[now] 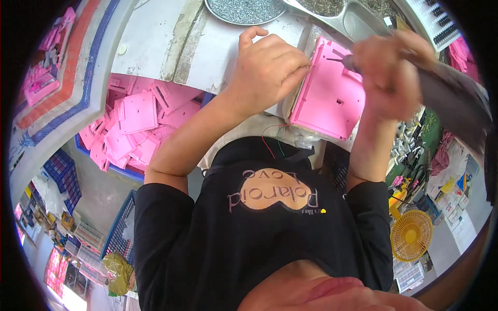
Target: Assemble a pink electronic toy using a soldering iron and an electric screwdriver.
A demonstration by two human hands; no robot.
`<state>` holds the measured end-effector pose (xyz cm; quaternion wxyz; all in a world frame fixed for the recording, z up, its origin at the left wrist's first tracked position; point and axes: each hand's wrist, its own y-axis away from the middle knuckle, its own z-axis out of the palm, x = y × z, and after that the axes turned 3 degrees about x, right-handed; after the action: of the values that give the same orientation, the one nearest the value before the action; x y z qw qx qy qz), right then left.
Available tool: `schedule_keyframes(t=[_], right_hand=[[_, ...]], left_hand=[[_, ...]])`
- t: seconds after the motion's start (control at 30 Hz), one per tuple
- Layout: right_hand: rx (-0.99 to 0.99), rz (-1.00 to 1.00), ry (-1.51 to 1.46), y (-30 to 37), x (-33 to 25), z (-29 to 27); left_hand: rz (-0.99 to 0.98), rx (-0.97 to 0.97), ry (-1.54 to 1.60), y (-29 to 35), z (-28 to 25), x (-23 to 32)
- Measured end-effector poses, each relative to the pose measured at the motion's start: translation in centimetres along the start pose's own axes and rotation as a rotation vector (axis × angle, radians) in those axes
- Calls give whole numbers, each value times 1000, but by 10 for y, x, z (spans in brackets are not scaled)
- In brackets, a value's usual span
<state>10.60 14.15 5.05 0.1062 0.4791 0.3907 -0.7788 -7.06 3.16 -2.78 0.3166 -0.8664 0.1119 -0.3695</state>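
White worktable (148, 44), pink panel (328, 96), tool (350, 64) in right hand (390, 78), lettered black shirt (259, 230)

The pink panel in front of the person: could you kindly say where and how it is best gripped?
Probably pinch the pink panel on its long left edge, coming from the left: that straight side shows uncovered, nearer the body than the left hand, while the right hand and dark tool crowd its far right.

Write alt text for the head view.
A person's blurred right hand holds a thin-tipped tool over a pink panel, the left hand at its left edge. More pink parts lie heaped at left; small metal pieces lie at the top.
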Motion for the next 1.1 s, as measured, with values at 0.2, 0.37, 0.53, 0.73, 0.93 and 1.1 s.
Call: schedule_keyframes(t=[0.2,0.37,0.53,0.73,0.93,1.1], right_hand=[[-271,10,-58,-3,-31,11],[-189,37,-46,7,-29,24],[-116,101,-22,18,-34,37],[-10,181,34,40,-27,49],[-82,144,323,54,-9,55],[-33,171,178,50,-10,44]], left_hand=[[3,-14,44,0,-1,12],[26,-57,16,0,-8,17],[70,-161,42,5,-18,25],[-140,-7,54,19,-36,1],[-153,-205,22,33,-35,13],[-37,-102,-2,38,-23,28]])
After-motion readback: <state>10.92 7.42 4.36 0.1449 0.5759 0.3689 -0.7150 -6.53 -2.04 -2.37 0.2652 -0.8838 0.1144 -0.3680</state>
